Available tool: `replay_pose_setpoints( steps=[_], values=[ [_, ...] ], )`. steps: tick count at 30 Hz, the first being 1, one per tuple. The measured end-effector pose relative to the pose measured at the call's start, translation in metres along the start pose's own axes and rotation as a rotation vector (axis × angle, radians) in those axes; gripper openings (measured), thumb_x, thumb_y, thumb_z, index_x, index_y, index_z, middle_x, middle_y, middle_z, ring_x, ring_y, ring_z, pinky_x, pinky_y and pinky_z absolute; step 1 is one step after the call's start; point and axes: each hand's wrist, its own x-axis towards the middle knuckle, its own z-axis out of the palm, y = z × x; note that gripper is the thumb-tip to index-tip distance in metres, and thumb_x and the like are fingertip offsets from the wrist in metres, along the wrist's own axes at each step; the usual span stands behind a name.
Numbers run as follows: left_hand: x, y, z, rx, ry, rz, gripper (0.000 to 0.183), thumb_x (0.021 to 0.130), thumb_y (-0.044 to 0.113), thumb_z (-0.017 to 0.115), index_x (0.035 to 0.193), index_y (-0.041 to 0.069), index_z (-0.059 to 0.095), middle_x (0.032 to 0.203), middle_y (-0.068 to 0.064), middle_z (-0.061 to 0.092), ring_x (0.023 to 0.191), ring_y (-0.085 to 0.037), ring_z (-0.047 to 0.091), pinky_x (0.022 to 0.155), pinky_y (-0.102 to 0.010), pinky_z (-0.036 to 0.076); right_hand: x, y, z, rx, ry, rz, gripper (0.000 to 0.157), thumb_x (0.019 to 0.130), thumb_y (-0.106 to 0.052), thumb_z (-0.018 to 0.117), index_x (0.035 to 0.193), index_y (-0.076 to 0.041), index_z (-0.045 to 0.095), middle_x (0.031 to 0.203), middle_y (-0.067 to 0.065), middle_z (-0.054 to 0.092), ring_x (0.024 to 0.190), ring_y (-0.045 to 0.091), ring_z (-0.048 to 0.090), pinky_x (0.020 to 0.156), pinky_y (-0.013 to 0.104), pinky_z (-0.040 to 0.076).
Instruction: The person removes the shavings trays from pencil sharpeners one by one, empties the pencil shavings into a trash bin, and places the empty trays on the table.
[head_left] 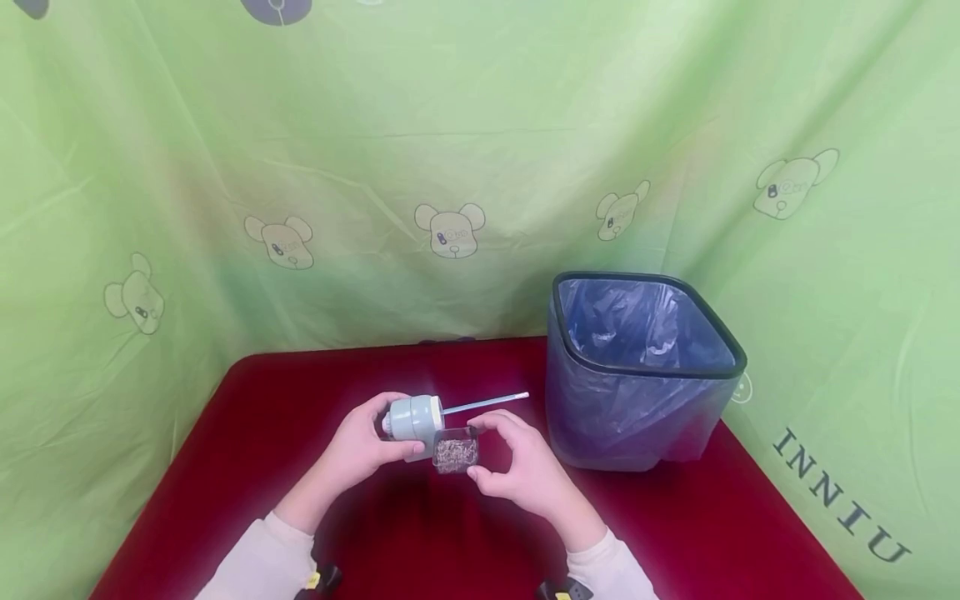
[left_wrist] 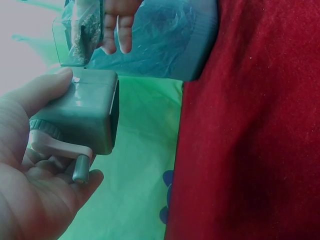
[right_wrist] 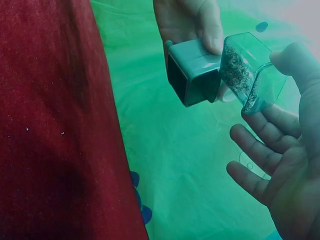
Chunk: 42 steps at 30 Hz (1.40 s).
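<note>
My left hand (head_left: 358,446) grips a grey-blue crank pencil sharpener (head_left: 411,418) above the red-covered table. A pencil (head_left: 486,404) sticks out of the sharpener's front toward the right. In the left wrist view the crank handle (left_wrist: 62,147) faces the palm. My right hand (head_left: 528,471) pinches a clear shavings drawer (head_left: 456,454) between thumb and fingers, close beside the sharpener. Shavings (right_wrist: 236,67) lie heaped inside the tilted drawer. The right wrist view shows the dark drawer opening (right_wrist: 177,76) in the sharpener's body.
A bin (head_left: 651,370) with a black rim and a clear bag lining stands at the table's right, beyond my right hand. The red cloth (head_left: 300,408) covers the table. Green curtains (head_left: 450,150) with bear heads hang behind and on both sides.
</note>
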Motion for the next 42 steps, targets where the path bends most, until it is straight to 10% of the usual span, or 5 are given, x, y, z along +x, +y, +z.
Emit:
replay_pose_setpoints(
  steps=[42],
  values=[
    [-0.004,-0.011,0.003,0.018,0.023,-0.007,0.066,0.068,0.025,0.096,0.125,0.021,0.062,0.107,-0.004,0.067,0.089,-0.021,0.065,0.075,-0.034,0.057,-0.002,0.000,0.001,-0.014,0.029,-0.061,0.057,0.073,-0.018,0.088,0.125,-0.020,0.065,0.124,-0.011,0.066,0.117,0.011,0.063,0.100,0.038,0.052]
  ],
)
